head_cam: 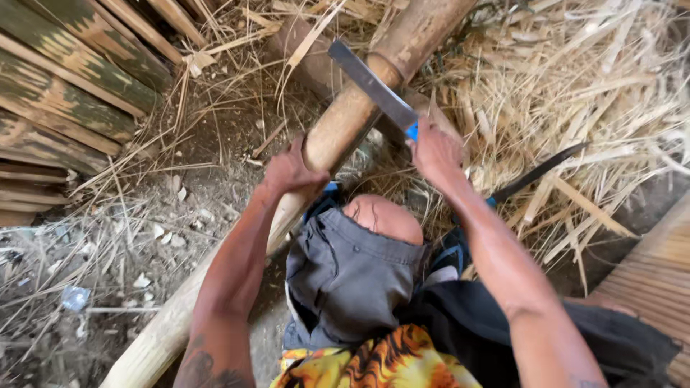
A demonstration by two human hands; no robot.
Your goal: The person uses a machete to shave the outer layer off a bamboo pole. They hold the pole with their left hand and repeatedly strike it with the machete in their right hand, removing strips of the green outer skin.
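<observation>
A thick pale bamboo pole (345, 118) runs diagonally from the lower left to the top centre. My left hand (291, 169) grips it around the middle, just above my bent knee (384, 219). My right hand (433, 152) is closed on the blue handle of a broad grey chopping blade (374, 86), whose flat steel lies across the pole near a node ring. My grey shorts and a flame-patterned cloth fill the bottom centre.
Split bamboo slats (65, 86), green and tan, are stacked at the upper left. A heap of pale bamboo shavings (575, 93) covers the right side, with a second dark curved blade (535, 172) lying in it. Dirt ground with chips lies at left; a ribbed wooden surface (654, 280) at lower right.
</observation>
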